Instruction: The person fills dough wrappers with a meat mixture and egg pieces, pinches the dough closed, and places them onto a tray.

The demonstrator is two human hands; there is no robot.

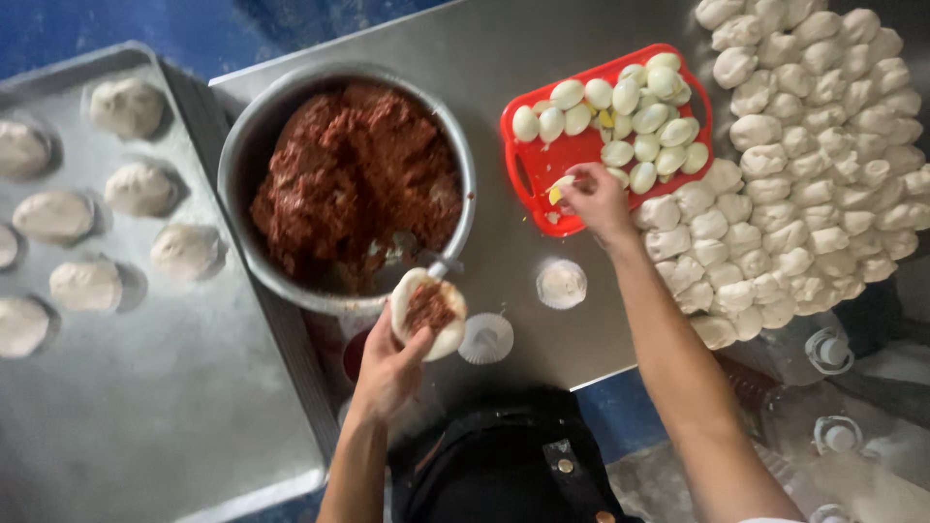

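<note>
1. Your left hand [387, 363] cups a dough round [427, 310] topped with red filling, fingers curled under it — just below the metal bowl [254, 136].
2. Your right hand [593, 197] pinches an egg wedge [559, 187] at the red tray [528, 167] on the bench [504, 48].

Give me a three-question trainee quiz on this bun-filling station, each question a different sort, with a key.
1. True or false: the left hand holds a flattened dough piece with red meat filling on it.
2. Where does the right hand reach?
A. the metal bowl of filling
B. the red tray of egg pieces
C. the baking tray
3. Fill in: the heap of raw dough balls lies to the ____ of the red tray.

Key: 1 true; 2 B; 3 right.
</note>
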